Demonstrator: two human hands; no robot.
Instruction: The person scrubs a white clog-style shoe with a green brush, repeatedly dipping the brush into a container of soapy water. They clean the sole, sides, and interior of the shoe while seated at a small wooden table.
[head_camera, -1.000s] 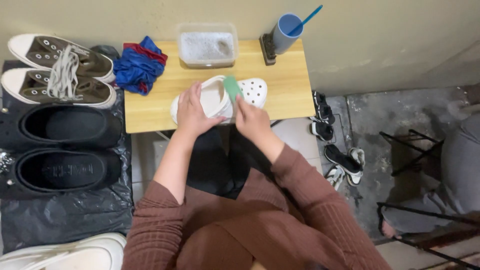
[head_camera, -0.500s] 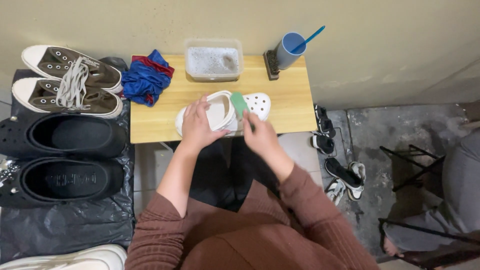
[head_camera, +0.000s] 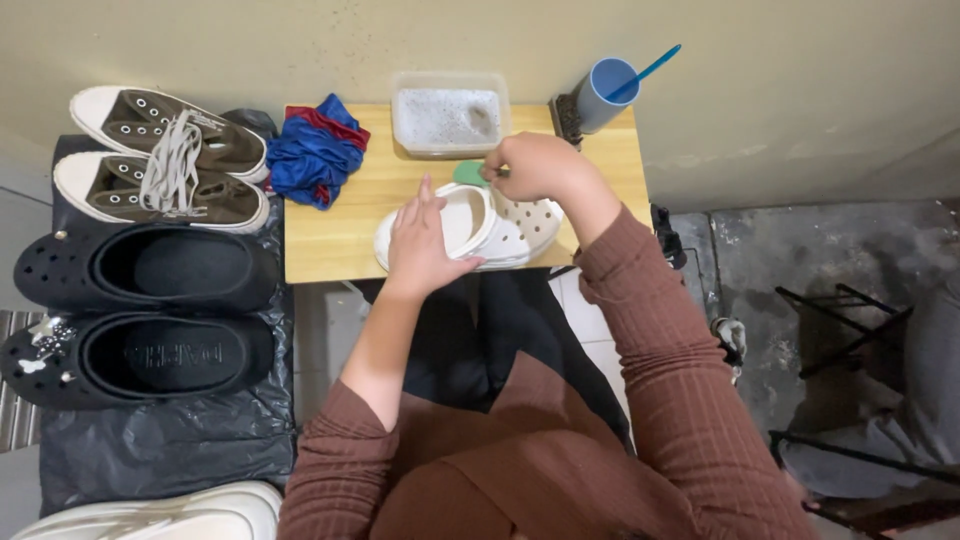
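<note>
Left hand flat on white clog, pinning it to the small wooden counter, open palm, no closed grip. Right hand clenched on green sponge; a second ago the sponge was on the clog's upper, now it's lifted off toward the clear tub of sudsy water at the back edge. So scrubbing has paused, looks like a re-wet. Clog stays mid-counter, unmoved. Blue cup with brush beside the tub, blue-red cloth left of it, brown sneakers and black clogs alongside
</note>
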